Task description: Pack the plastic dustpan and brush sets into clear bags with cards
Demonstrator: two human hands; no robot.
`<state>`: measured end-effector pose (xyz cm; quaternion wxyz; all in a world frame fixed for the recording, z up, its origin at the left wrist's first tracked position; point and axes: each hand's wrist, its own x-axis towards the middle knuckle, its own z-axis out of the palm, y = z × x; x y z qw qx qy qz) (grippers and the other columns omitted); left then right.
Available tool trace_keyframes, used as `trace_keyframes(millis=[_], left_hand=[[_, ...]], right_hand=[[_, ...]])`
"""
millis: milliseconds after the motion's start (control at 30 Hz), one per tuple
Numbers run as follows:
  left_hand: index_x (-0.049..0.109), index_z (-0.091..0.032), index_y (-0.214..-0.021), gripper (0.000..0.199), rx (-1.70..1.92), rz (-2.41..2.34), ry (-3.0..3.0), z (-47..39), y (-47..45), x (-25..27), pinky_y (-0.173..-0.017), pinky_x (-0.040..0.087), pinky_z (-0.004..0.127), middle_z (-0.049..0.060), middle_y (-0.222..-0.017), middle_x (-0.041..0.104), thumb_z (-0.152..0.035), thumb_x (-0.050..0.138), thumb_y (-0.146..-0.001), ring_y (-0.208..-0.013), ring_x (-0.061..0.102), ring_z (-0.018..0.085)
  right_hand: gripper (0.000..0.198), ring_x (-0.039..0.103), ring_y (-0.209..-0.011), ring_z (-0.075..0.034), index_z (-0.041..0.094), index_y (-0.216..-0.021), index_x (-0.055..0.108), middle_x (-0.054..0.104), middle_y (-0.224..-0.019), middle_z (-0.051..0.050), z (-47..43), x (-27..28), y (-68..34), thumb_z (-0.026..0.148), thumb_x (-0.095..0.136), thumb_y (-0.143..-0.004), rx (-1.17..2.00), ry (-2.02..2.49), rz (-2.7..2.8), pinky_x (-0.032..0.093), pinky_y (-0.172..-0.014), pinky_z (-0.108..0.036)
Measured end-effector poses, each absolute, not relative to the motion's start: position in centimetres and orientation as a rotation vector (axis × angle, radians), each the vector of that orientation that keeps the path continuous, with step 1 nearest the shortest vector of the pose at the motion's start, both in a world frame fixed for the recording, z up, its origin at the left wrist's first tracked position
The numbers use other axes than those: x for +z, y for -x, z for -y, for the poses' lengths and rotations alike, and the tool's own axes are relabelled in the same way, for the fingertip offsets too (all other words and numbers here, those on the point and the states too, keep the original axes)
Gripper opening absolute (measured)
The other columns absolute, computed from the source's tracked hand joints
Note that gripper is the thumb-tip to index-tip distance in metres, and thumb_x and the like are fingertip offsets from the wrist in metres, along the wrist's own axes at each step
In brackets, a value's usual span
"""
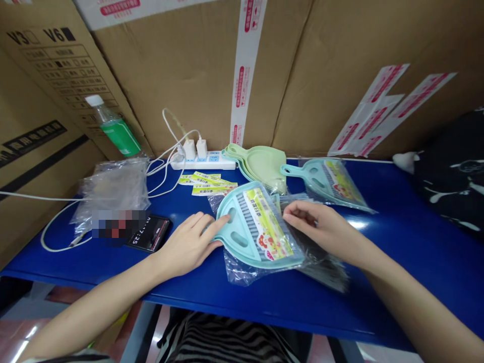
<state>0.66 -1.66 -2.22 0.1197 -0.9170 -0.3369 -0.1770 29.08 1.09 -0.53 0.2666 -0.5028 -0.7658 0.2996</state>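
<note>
A light-blue dustpan (236,222) lies tilted in front of me, with a grey-bristled brush and a yellow printed label card (270,222) on it. Clear plastic bag (242,272) film shows around the pan. My left hand (194,239) grips the dustpan's handle end, its index finger resting on the pan. At the pan's right edge, my right hand (317,224) is closed with curled fingers; what they pinch, if anything, is hidden. Beneath that hand lies a pile of grey brush bristles (325,262), blurred and partly covered by the plastic.
Behind stand stacked green dustpans (264,164) and a bagged blue dustpan set (325,181). Loose label cards (212,189) lie by a power strip (219,160). Leftward are plastic bags (113,186), a phone (151,233), cables and a bottle (119,133). Cardboard (189,75) walls the back.
</note>
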Motion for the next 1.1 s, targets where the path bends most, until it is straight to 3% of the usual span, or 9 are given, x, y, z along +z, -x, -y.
trace_keyframes(millis=[300, 400, 533, 600, 733, 867, 1000, 1100], left_hand=[[0.041, -0.013, -0.135, 0.043, -0.494, 1.026, 2.705, 1.8, -0.4, -2.3, -0.072, 0.05, 0.033, 0.007, -0.089, 0.06, -0.035, 0.029, -0.101, -0.083, 0.057, 0.021], [0.039, -0.014, -0.137, 0.043, -0.488, 1.045, 2.732, 1.8, -0.4, -2.3, -0.075, 0.05, 0.035, 0.008, -0.092, 0.061, -0.035, 0.031, -0.1, -0.085, 0.058, 0.021], [0.041, -0.012, -0.134, 0.042, -0.531, 1.021, 2.716, 1.9, -0.4, -2.2, -0.073, 0.051, 0.034, 0.009, -0.092, 0.061, -0.034, 0.032, -0.1, -0.084, 0.057, 0.021], [0.042, -0.011, -0.132, 0.04, -0.561, 0.998, 2.709, 2.0, -0.4, -2.1, -0.072, 0.051, 0.034, 0.009, -0.091, 0.061, -0.034, 0.031, -0.1, -0.084, 0.057, 0.021], [0.044, -0.012, -0.131, 0.039, -0.57, 0.956, 2.751, 2.2, -0.5, -1.9, -0.073, 0.05, 0.033, 0.008, -0.092, 0.062, -0.033, 0.031, -0.1, -0.083, 0.057, 0.02], [0.044, -0.012, -0.132, 0.04, -0.561, 0.918, 2.751, 2.4, -0.5, -1.9, -0.073, 0.05, 0.033, 0.008, -0.091, 0.062, -0.033, 0.028, -0.101, -0.084, 0.057, 0.02], [0.043, -0.011, -0.131, 0.042, -0.571, 0.841, 2.766, 2.5, -0.3, -1.9, -0.072, 0.05, 0.032, 0.008, -0.088, 0.06, -0.034, 0.026, -0.101, -0.079, 0.055, 0.019], [0.042, -0.012, -0.134, 0.043, -0.519, 0.793, 2.828, 2.8, -0.4, -2.1, -0.07, 0.049, 0.031, 0.007, -0.087, 0.06, -0.035, 0.026, -0.101, -0.076, 0.054, 0.018]], right_hand=[[0.033, 0.042, -0.053, -0.012, 0.022, -0.067, 0.054, 0.049, -0.058, 0.002, -1.0, -0.5, -28.9, 0.05, 0.048, -0.083, 0.834, 1.348, 2.093, 0.035, -0.049, -0.026], [0.034, 0.048, -0.057, -0.013, 0.022, -0.069, 0.057, 0.055, -0.062, 0.0, -1.1, 0.0, -29.3, 0.051, 0.049, -0.084, 0.891, 1.279, 2.054, 0.039, -0.052, -0.026], [0.037, 0.06, -0.076, -0.018, 0.024, -0.091, 0.069, 0.069, -0.093, -0.006, -1.4, 0.1, -29.7, 0.051, 0.044, -0.088, 0.935, 1.185, 2.033, 0.048, -0.062, -0.029], [0.041, 0.059, -0.072, -0.018, 0.025, -0.107, 0.069, 0.069, -0.098, -0.008, -1.4, -0.1, -29.7, 0.05, 0.044, -0.088, 0.856, 1.225, 2.092, 0.048, -0.06, -0.031], [0.054, 0.058, -0.065, -0.017, 0.022, -0.13, 0.058, 0.069, -0.088, -0.006, -1.2, -0.7, -29.4, 0.049, 0.052, -0.084, 0.9, 1.284, 2.136, 0.049, -0.056, -0.032], [0.053, 0.059, -0.063, -0.017, 0.02, -0.13, 0.056, 0.063, -0.072, -0.002, -1.5, -0.3, -30.4, 0.044, 0.052, -0.083, 1.04, 1.236, 2.094, 0.05, -0.055, -0.03], [0.043, 0.045, -0.045, -0.013, 0.021, -0.127, 0.057, 0.052, -0.059, 0.002, -2.4, 1.2, -31.9, 0.033, 0.043, -0.088, 0.608, 1.407, 2.045, 0.037, -0.042, -0.027], [0.05, 0.047, -0.048, -0.013, 0.016, -0.136, 0.047, 0.059, -0.071, -0.002, -3.3, 2.8, -31.2, 0.02, 0.039, -0.087, 0.254, 1.461, 2.028, 0.042, -0.052, -0.031]])
